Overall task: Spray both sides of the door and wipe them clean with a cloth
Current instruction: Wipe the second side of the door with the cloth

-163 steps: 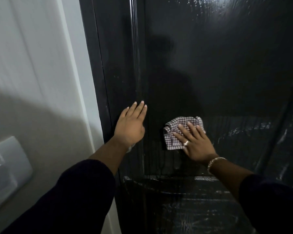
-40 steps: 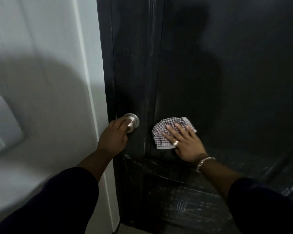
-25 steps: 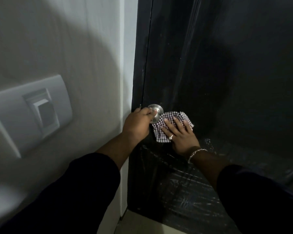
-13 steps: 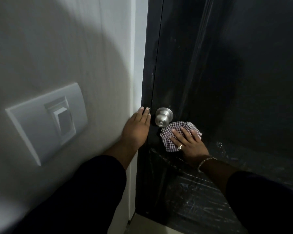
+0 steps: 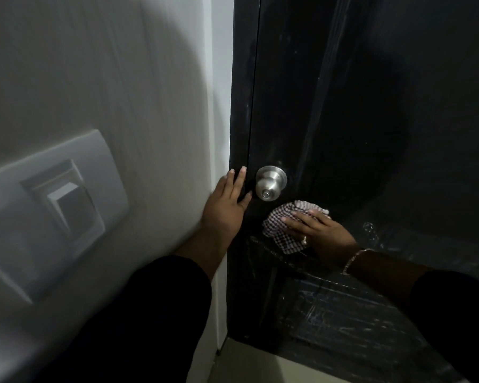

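Two hands, one door: both of yours are on the closed side of it now.

Door (image 5: 371,106): black and glossy, shut against its frame; the upper face looks dull and wiped, while the lower panel shows pale streaks, so I judge that part is unfinished.

Wall (image 5: 122,92): pale, left of the frame, carrying a light switch (image 5: 64,200) (not part of your job).

Left hand (image 5: 227,205): flat, fingers (image 5: 237,179) straight and holding nothing, laid across the door's edge and frame just left of the knob; probably you are bracing the door so it does not shift under the wipe.

Right hand (image 5: 318,230): fingers spread and pressed flat on the cloth, pinning it to the door without gripping it; a flat palm spreads the pressure.

Cloth (image 5: 282,230): checked, crumpled, against the door just below and right of the knob.

Knob (image 5: 270,183): round, metal, untouched between your hands.

Spray bottle: not in view.
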